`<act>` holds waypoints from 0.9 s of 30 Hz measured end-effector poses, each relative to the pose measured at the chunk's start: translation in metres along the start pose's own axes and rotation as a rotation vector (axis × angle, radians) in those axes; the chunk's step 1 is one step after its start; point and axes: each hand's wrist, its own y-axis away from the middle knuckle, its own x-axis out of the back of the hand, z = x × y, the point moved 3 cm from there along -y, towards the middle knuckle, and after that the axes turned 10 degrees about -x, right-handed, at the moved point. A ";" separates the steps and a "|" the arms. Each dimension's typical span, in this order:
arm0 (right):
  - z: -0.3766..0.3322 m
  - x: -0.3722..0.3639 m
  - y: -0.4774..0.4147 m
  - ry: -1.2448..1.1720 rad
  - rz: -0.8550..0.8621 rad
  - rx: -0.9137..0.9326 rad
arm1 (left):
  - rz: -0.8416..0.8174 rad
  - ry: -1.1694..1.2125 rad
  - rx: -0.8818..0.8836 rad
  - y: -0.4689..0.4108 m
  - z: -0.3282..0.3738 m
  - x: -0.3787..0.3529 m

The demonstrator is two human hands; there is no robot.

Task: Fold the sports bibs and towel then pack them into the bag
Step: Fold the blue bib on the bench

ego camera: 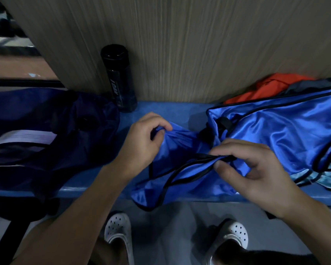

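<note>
A shiny blue sports bib with black trim lies crumpled at the front of the blue bench, hanging a little over its edge. My left hand pinches a bunched fold at the bib's upper left. My right hand pinches its black-trimmed edge between thumb and forefinger. Another blue bib lies spread out to the right, with an orange bib behind it and a light blue cloth peeking out beneath it. A dark navy bag sits on the bench at the left.
A black bottle stands upright against the wooden wall panel behind the bench, between bag and bibs. My feet in white perforated clogs are on the grey floor below the bench edge.
</note>
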 end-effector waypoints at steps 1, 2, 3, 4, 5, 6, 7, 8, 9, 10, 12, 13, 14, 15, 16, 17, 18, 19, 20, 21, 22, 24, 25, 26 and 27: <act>-0.003 0.000 -0.003 0.016 0.024 0.022 | 0.033 -0.010 -0.011 0.002 -0.002 0.005; -0.005 -0.002 -0.006 0.031 0.044 0.039 | 0.045 -0.031 0.003 0.005 -0.005 0.010; -0.006 -0.004 -0.010 0.044 0.051 0.049 | 0.038 -0.041 0.029 0.007 -0.009 0.014; -0.006 -0.008 -0.015 0.055 0.046 0.054 | 0.024 -0.033 0.059 0.009 -0.011 0.017; -0.005 -0.013 -0.020 0.068 0.034 0.053 | 0.008 -0.001 0.094 0.010 -0.012 0.019; -0.002 -0.019 -0.026 0.085 0.020 0.048 | -0.003 0.054 0.131 0.010 -0.010 0.022; 0.000 -0.025 -0.032 0.106 0.002 0.037 | -0.008 0.125 0.183 0.010 -0.008 0.024; 0.004 -0.031 -0.038 0.132 -0.015 0.021 | -0.010 0.193 0.242 0.009 -0.005 0.026; 0.008 -0.037 -0.045 0.159 -0.027 0.008 | -0.006 0.260 0.297 0.009 -0.003 0.027; 0.012 -0.042 -0.052 0.184 -0.037 -0.004 | 0.001 0.297 0.332 0.010 -0.002 0.029; 0.018 -0.053 -0.067 0.222 -0.061 -0.030 | 0.009 0.317 0.356 0.011 -0.003 0.031; 0.021 -0.058 -0.073 0.234 -0.069 -0.041 | -0.005 0.319 0.362 0.011 -0.005 0.031; 0.024 -0.062 -0.080 0.243 -0.072 -0.051 | -0.022 0.311 0.360 0.010 -0.005 0.031; 0.027 -0.066 -0.086 0.255 -0.071 -0.060 | -0.029 0.305 0.357 0.009 -0.007 0.031; 0.030 -0.070 -0.092 0.267 -0.064 -0.068 | -0.022 0.299 0.350 0.008 -0.008 0.031; 0.033 -0.073 -0.097 0.276 -0.055 -0.077 | -0.008 0.295 0.348 0.006 -0.011 0.032; 0.036 -0.076 -0.101 0.284 -0.045 -0.089 | -0.001 0.299 0.348 0.005 -0.013 0.033; 0.038 -0.078 -0.105 0.290 -0.038 -0.100 | -0.003 0.298 0.349 0.004 -0.016 0.032; 0.041 -0.080 -0.109 0.294 -0.032 -0.110 | -0.014 0.274 0.347 0.003 -0.020 0.031; 0.043 -0.082 -0.111 0.293 -0.028 -0.116 | -0.023 0.230 0.339 0.003 -0.024 0.029; 0.044 -0.083 -0.114 0.288 -0.029 -0.119 | -0.020 0.184 0.335 0.002 -0.028 0.027; 0.045 -0.085 -0.115 0.273 -0.035 -0.118 | 0.036 0.105 0.351 0.001 -0.037 0.024; 0.046 -0.084 -0.115 0.281 -0.032 -0.114 | 0.067 0.078 0.366 0.000 -0.042 0.024; 0.047 -0.082 -0.112 0.303 -0.020 -0.107 | 0.089 0.050 0.385 0.000 -0.045 0.024; 0.049 -0.079 -0.108 0.336 -0.001 -0.103 | 0.100 0.005 0.407 0.000 -0.047 0.025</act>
